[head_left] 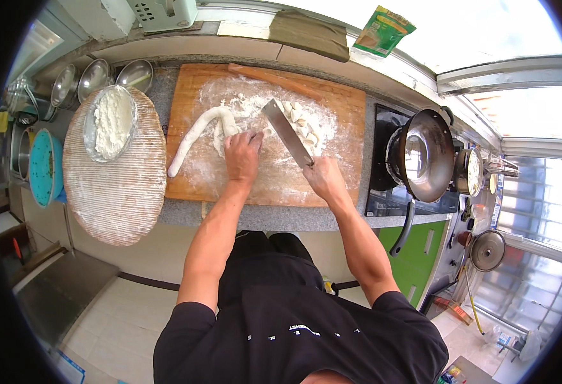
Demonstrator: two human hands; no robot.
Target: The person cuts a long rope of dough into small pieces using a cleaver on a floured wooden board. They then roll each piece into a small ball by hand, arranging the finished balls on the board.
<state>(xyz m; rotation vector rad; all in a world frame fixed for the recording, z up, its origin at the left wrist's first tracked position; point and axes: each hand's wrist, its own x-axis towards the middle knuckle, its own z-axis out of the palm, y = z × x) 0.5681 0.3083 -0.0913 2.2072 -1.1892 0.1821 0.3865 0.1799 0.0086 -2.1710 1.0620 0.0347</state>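
Note:
A floured wooden board (268,182) carries a long white dough rope (191,137), bent into a hook on its left half. My left hand (242,152) has its fingers curled down over the rope's near end, and a short bit of dough shows by the fingertips. My right hand (324,176) grips the handle of a cleaver (287,133), whose blade slants up and leftward across the board. The blade lies between my left hand and a floury pile of small cut dough pieces (308,125). The cleaver's contact with the board is too unclear to tell.
A wooden rolling pin (274,80) rests along the board's far edge. To the left, a bowl of flour (111,121) sits on a round ridged lid (114,198). At right, a wok (427,157) stands on the stove, its handle (404,230) jutting toward me.

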